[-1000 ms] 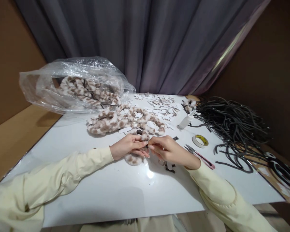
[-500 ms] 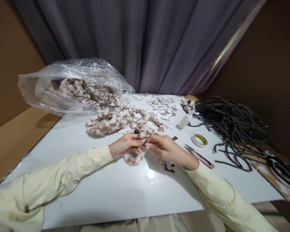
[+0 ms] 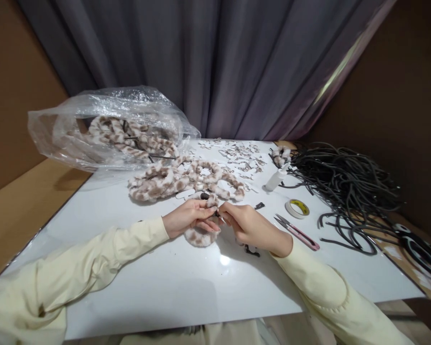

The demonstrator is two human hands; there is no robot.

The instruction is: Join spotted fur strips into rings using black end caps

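Note:
My left hand (image 3: 187, 218) is closed on a fluffy brown-and-white loop (image 3: 200, 238), pinching it between thumb and fingers above the table. Part of the loop hangs below the fingers. At its upper end a dark coiled piece (image 3: 204, 196) sticks out. Right beside the left fingertips, my right hand (image 3: 251, 227) is pinched at a small dark part of the loop. What exactly its fingers hold is hidden. Just beyond the hands lie more fluffy loops (image 3: 158, 182).
Metal clasps (image 3: 242, 155) are scattered at the back. A clear plastic bag (image 3: 57, 127) holds fluffy strips at left. To the right are a white bottle (image 3: 274, 180), a tape roll (image 3: 291, 209), pink thread snips (image 3: 301, 235) and a heap of black cords (image 3: 345, 177).
My right hand has turned slightly, its fingers curling more at the dark part. The lower fingers of my left hand have straightened somewhat under the loop.

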